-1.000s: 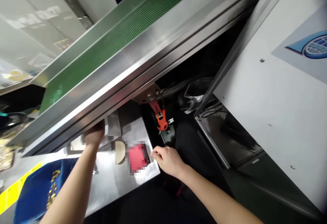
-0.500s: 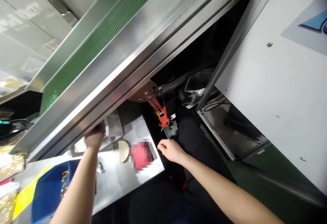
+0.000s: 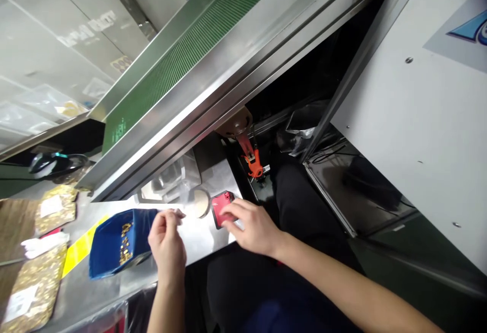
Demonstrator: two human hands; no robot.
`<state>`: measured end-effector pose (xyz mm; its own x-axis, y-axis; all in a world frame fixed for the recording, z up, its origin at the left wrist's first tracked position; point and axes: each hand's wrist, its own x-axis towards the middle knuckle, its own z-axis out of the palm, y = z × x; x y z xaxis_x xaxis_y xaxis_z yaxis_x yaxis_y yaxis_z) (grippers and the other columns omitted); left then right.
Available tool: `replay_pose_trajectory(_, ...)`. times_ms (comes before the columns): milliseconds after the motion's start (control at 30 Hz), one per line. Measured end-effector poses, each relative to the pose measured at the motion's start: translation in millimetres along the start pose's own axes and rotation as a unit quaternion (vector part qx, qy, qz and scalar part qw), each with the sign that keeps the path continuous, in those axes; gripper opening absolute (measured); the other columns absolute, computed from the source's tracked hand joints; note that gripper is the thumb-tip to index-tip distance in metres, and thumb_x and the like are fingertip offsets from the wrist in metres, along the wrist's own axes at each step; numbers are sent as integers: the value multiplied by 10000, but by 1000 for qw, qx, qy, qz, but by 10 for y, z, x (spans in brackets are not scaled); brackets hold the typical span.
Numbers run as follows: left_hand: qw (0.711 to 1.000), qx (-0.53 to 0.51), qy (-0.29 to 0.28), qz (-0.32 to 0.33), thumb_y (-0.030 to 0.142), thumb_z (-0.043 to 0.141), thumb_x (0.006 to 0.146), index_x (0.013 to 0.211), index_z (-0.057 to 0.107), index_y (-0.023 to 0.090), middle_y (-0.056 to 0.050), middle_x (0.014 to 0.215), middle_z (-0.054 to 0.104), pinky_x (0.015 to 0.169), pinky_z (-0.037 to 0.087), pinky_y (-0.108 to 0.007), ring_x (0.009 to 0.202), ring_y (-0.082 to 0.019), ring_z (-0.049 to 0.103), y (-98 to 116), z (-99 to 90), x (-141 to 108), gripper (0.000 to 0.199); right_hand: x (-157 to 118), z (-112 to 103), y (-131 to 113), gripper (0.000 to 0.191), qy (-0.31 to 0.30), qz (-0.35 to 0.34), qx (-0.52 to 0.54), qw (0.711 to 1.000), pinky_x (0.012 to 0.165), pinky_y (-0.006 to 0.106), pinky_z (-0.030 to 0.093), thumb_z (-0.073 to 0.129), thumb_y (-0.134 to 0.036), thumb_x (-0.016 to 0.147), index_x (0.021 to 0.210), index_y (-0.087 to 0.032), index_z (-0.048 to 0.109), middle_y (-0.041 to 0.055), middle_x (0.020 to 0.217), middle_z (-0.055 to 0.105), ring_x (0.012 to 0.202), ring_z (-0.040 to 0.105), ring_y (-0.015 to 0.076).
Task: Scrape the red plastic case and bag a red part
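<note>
- Red square item with a dark rim (image 3: 219,205): lies on the bench (image 3: 200,244), to the right of the blue bin (image 3: 102,252), partly covered by the right hand.
- Right hand (image 3: 254,227): farther right from the blue bin, over the red square item; its fingers are curved and partly spread, the thumb apart from the forefinger. I cannot tell whether they touch the item.
- Left hand (image 3: 166,239): just right of the blue bin; its fingers are pinched closed on a small pale thing (image 3: 178,213), too blurred to identify.
- Pale round disc (image 3: 201,204): right of the blue bin, beyond the left hand.
- Small gold-coloured pieces (image 3: 125,244): inside the blue bin.
- Yellow strip (image 3: 81,249): just left of the blue bin.
- Gold-coloured packs (image 3: 44,280): farther left of the blue bin.
- Green conveyor belt (image 3: 163,87): slants above the blue bin.
</note>
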<state>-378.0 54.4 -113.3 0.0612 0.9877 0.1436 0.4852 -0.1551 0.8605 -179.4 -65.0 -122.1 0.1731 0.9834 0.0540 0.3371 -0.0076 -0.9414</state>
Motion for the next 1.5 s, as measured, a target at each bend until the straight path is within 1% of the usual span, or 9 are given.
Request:
replay_pose_trajectory(100,988,-65,-123,-64,469,656,928,854,688,180,-41,814,697,785,557,-312,807,-205,667,244,21,-565,300,-37,67,-267,644,-94,-61,24,993,1065,423,496,753,-423,856,1420,-224,514,123,1368,632,1240,621,290)
replay_pose_trajectory(367,972,-101,-214,6,395,754,901,1272,715,307,-74,1362,678,1143,455,-419,1298,-290,594,596,-16,-935,384,-599,-460,-15,211,-128,211,333,910,604,214,520,672,-322,939,1112,-207,708,37,916,787,649,684,117)
replay_pose_trajectory(467,863,-212,-450,-92,607,827,756,1495,517,320,-108,1490,573,1154,444,-445,1385,-328,514,607,360,-959,852,-834,-669,138,321,-183,231,398,869,553,202,475,761,-405,874,1095,-179,702,38,832,774,561,622,92)
replay_pose_trajectory(567,773,-236,-556,-195,588,852,734,1257,700,206,-109,1025,742,818,579,-357,931,-267,702,571,792,-1019,665,-998,-863,261,353,-126,252,363,888,551,220,482,777,-424,851,1090,-174,706,32,805,755,556,611,101)
replay_pose_trajectory(700,845,-197,-454,-202,396,691,931,895,680,178,11,749,599,624,425,-221,632,-102,521,519,1055,-998,222,-1180,-1142,415,299,74,326,222,916,620,232,489,752,-365,868,1102,-190,690,32,839,763,631,615,108)
replay_pose_trajectory(933,865,-137,-466,-121,388,806,841,989,620,220,6,886,637,716,451,-253,808,-158,583,786,1143,-1263,291,-1171,-1070,420,301,130,345,242,897,575,237,459,769,-365,827,1036,-220,607,-24,789,684,611,602,118)
replay_pose_trajectory(1067,851,-126,-500,-100,401,807,829,918,567,224,12,866,650,685,475,-263,783,-173,611,841,1215,-1428,310,-1008,-944,299,266,95,313,155,932,556,237,424,738,-409,851,869,-235,537,-50,725,627,588,569,119)
replay_pose_trajectory(1267,951,5,-306,-53,134,569,834,737,428,232,69,654,429,572,330,-254,567,-125,401,614,995,-1217,197,-960,-967,144,176,106,233,-158,954,603,265,335,698,-284,886,830,-244,535,-59,660,560,599,517,125)
replay_pose_trajectory(1500,943,-39,-323,-65,170,676,738,734,427,242,75,631,439,533,321,-245,576,-134,414,647,919,-1323,259,-1006,-760,-186,192,-93,194,63,974,591,217,381,691,-255,855,792,-234,510,-59,721,559,634,529,106)
